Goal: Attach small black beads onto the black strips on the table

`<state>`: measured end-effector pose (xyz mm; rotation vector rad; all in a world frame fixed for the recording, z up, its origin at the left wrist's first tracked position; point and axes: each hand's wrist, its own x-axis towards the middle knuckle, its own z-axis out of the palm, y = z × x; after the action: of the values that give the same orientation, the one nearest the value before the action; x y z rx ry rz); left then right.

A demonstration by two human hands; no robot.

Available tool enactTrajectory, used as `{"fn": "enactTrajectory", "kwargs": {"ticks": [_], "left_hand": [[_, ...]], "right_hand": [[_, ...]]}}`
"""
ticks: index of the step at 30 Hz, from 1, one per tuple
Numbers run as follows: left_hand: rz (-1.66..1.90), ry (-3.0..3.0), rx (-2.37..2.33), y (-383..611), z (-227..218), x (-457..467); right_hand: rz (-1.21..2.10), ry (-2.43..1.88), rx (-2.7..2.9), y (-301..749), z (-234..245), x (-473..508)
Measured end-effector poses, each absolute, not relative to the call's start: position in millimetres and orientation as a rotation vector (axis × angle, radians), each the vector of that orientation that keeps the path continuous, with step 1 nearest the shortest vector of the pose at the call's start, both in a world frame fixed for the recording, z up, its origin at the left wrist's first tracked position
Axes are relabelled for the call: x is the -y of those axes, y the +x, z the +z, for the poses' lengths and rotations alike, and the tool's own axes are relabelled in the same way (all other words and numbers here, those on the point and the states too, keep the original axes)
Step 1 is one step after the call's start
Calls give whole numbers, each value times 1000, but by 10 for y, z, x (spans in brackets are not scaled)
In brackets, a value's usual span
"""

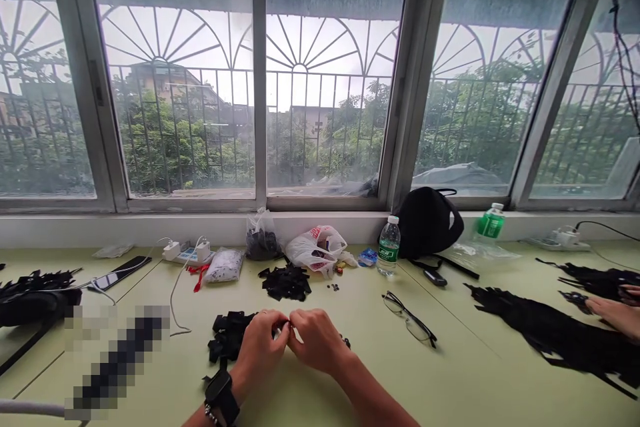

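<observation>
My left hand (261, 345), with a black watch (221, 392) on its wrist, and my right hand (319, 341) meet over the table with fingertips pinched together. Whatever lies between them is too small and too covered to make out. Beside and partly behind my left hand is a pile of short black fabric pieces (227, 337). Farther back sits a second heap of black pieces (286, 282). A few small dark bits (346, 341) show just past my right hand, mostly hidden by it.
Eyeglasses (410, 319) lie to the right, below a water bottle (389, 247) and a black bag (425, 223). White plastic bags (316, 248), a power strip (187, 253) and cables line the back. Another person's hand (613, 317) works by long black strips (555, 327).
</observation>
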<state>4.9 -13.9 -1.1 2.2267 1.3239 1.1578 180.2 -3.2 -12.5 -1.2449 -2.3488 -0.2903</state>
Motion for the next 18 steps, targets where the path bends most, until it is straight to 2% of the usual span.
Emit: {"fn": "enactTrajectory", "kwargs": {"ticks": [18], "left_hand": [[1149,2197,-1314,60,-86,79]], "right_hand": [[-314,-1339,2392,1724,-129,36]]}}
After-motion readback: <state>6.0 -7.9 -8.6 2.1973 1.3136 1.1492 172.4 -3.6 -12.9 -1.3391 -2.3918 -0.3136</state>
